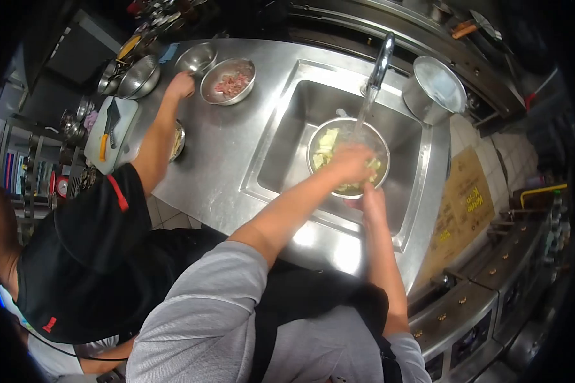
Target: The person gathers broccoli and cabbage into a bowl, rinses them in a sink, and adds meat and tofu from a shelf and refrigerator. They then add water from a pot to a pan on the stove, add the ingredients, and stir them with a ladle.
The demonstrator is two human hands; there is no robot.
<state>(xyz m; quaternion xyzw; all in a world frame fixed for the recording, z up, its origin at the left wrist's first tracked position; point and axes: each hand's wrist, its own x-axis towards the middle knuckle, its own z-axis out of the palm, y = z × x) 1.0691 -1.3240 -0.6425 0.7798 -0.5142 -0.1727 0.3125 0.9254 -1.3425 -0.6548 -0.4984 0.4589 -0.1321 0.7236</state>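
Running water falls from the faucet (382, 60) into a round metal bowl (311, 153) in the sink. Pale yellow-green cut vegetable pieces (326, 142), like cabbage, lie in the water inside it. My left hand (351, 163) reaches into the bowl among the pieces, palm down. Its fingers are smeared by motion and partly under water, so what they hold cannot be made out. At the near right side of the bowl, my right hand (368, 203) grips the rim from outside.
The sink (286, 137) surrounds the bowl. Behind its right corner stands a tall metal pot (421, 96). Left on the counter are a bowl (249, 89) of raw meat, another metal bowl (198, 57), and a knife (112, 115) on a cutting board (124, 110). A co-worker's arm (163, 127) reaches across there.
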